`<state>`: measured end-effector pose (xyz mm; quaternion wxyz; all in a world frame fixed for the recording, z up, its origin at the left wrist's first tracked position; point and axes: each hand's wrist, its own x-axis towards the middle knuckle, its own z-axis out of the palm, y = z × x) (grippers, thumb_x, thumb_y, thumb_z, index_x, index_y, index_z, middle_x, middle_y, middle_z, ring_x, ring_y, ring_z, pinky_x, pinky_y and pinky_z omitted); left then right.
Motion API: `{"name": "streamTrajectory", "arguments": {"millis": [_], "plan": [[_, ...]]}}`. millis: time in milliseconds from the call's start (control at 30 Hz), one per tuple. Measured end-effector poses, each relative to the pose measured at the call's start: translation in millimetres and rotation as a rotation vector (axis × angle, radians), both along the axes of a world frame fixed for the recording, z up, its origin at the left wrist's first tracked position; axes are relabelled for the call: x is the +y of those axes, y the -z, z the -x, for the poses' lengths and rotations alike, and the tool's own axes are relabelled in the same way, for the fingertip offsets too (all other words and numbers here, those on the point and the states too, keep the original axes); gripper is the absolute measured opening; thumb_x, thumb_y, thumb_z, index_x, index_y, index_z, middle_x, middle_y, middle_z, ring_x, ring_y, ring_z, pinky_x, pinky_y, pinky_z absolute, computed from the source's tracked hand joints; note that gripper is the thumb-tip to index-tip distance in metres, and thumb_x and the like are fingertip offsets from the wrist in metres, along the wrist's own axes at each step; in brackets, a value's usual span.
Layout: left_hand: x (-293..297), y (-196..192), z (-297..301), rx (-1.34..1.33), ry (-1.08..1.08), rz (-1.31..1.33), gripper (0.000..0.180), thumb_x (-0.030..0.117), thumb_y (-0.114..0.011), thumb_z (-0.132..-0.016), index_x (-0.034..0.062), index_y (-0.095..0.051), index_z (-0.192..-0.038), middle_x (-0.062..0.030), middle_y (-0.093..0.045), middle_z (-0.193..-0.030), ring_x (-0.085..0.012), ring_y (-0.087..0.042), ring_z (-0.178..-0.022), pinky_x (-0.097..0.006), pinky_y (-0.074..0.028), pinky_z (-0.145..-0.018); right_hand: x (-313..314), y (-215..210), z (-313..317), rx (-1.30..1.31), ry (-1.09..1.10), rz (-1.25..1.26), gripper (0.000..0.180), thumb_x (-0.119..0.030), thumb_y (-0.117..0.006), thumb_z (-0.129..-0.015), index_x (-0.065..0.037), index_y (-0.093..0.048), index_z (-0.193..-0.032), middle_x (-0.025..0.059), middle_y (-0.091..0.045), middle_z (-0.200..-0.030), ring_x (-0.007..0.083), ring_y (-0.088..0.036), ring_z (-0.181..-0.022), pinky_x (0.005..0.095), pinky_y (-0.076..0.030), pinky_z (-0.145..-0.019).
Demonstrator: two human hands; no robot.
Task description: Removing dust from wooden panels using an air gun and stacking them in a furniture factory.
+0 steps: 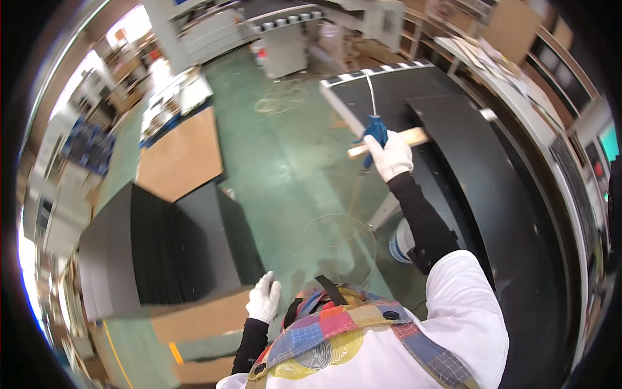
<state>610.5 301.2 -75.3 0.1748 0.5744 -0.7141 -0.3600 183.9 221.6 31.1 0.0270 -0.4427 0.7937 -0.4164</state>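
Observation:
My right hand (392,157), in a white glove, reaches out over the left edge of a dark-topped table (395,91). Its fingers are closed round a blue air gun (376,128), from which a thin white tube runs toward the table's far edge. A pale wooden strip (414,136) passes crosswise at the same hand; whether the fingers also grip it I cannot tell. Low beside my body, my gloved left hand (264,298) holds nothing, its fingers loosely apart. It is nearest to a stack of dark panels (194,253).
A long dark panel (518,214) lies along the table at right. Under its edge stands a white bucket (403,241). Brown board (181,155) lies beyond the dark stack. Loose hose (282,100) coils on the green floor (278,168). Machines and shelves line the back.

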Motion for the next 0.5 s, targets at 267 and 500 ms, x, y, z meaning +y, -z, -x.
{"name": "streamTrajectory", "arguments": {"millis": [267,500], "plan": [[-145,-55,179,0.372,0.532,0.514,0.036,0.009,-0.06,-0.086,0.0012,-0.058,-0.12,-0.0183,-0.065,-0.108,-0.0343,-0.063,-0.102,-0.04,-0.05,-0.089,170,-147,19,-0.916,-0.152,1.033,0.037,-0.039,-0.053,-0.094,-0.006,-0.056,-0.11,0.0138,-0.066,-0.088,0.0331,-0.065,-0.083,0.051,-0.051,-0.084],[-112,-93,389,0.66,1.286,0.729,0.054,0.013,-0.066,-0.079,0.0015,-0.05,-0.129,-0.0198,-0.052,-0.13,-0.0359,-0.048,-0.125,-0.045,-0.037,-0.107,155,-155,36,-0.666,0.254,-0.032,0.036,-0.03,-0.059,-0.094,0.003,-0.054,-0.106,0.0101,-0.064,-0.072,0.0179,-0.065,-0.059,0.0293,-0.055,-0.054]]}}
